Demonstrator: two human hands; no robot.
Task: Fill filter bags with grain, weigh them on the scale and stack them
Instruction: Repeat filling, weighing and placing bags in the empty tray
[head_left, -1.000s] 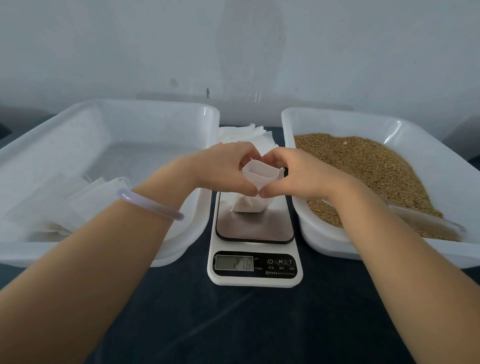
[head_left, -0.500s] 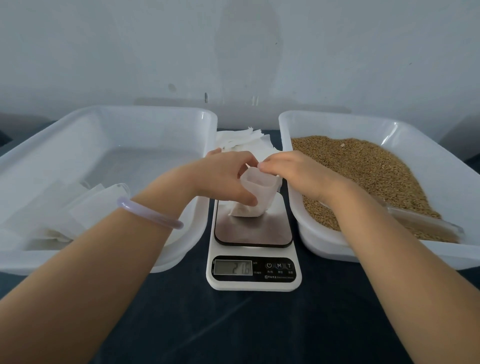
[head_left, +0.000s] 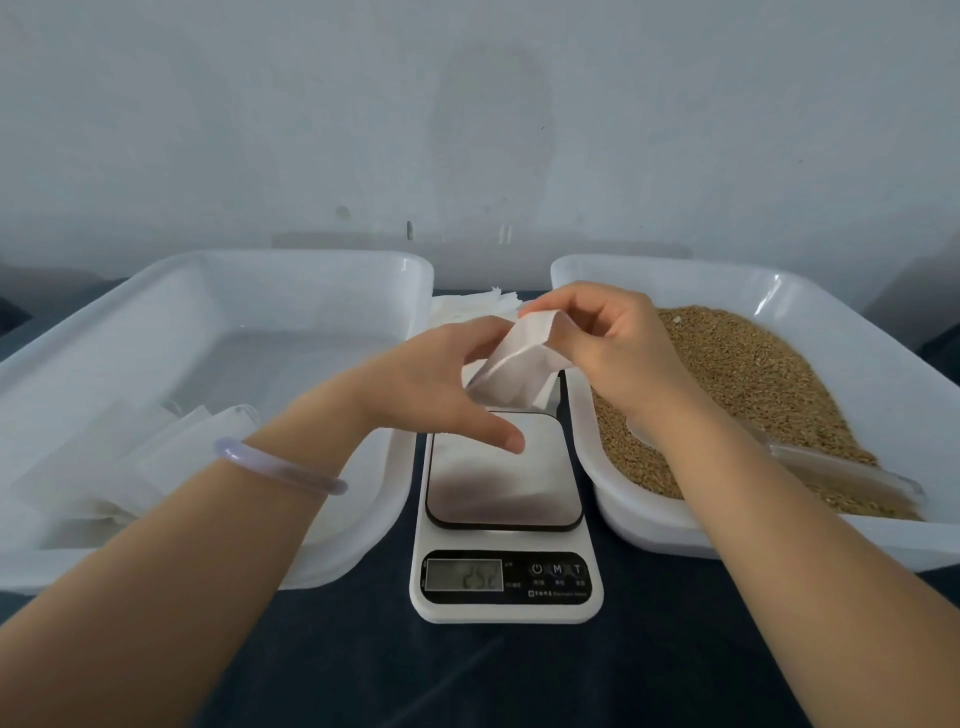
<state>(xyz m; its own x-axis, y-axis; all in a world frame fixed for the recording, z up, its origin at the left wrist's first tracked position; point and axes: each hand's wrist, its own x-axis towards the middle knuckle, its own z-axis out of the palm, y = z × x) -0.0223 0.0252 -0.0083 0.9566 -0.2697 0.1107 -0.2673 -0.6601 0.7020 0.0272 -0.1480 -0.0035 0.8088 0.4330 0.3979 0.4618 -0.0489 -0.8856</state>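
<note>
Pinching the upper edge of a white filter bag (head_left: 519, 364) between thumb and forefinger, the right hand (head_left: 608, 338) holds it tilted over the scale (head_left: 506, 608). The left hand (head_left: 441, 384) grips the bag's lower end, fingers curled over it, thumb stretched out beneath. Left of the fingers, a white tub (head_left: 311, 257) holds flat bags (head_left: 104, 457) in its near corner. Right of them, a second tub (head_left: 675, 265) holds brown grain (head_left: 727, 395) — a clear scoop (head_left: 841, 467) lies in it. Just behind the fingertips sits a stack of empty bags (head_left: 467, 306).
</note>
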